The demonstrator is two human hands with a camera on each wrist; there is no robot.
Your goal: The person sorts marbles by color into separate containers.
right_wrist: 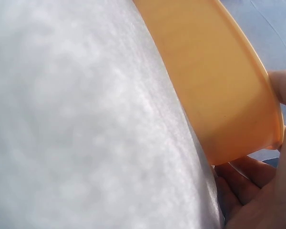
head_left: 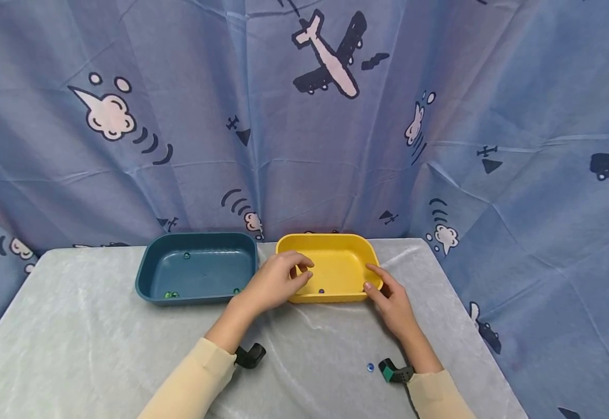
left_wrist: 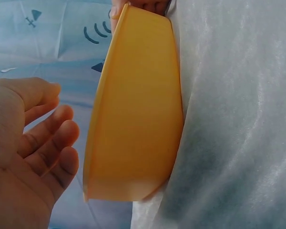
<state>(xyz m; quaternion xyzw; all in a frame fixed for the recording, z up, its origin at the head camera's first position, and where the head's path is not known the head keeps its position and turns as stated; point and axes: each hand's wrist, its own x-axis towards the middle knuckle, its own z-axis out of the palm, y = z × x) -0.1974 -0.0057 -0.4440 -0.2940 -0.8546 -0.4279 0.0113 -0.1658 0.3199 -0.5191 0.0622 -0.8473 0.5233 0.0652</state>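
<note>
My left hand hovers over the left part of a yellow plastic tub, its fingers loosely bent. In the left wrist view that hand shows a gap between thumb and fingers, with nothing held. At the tub's right end my right hand grips the rim, thumb at the front corner and fingers along the right side. The right wrist view shows the thumb over the rim and the other fingers against the outer wall. One dark blue marble lies inside the tub near its front wall.
Left of the yellow tub stands a teal tub holding several green marbles. A blue marble lies on the pale cloth-covered table, beside the right wrist's strap. A blue patterned curtain hangs behind the table.
</note>
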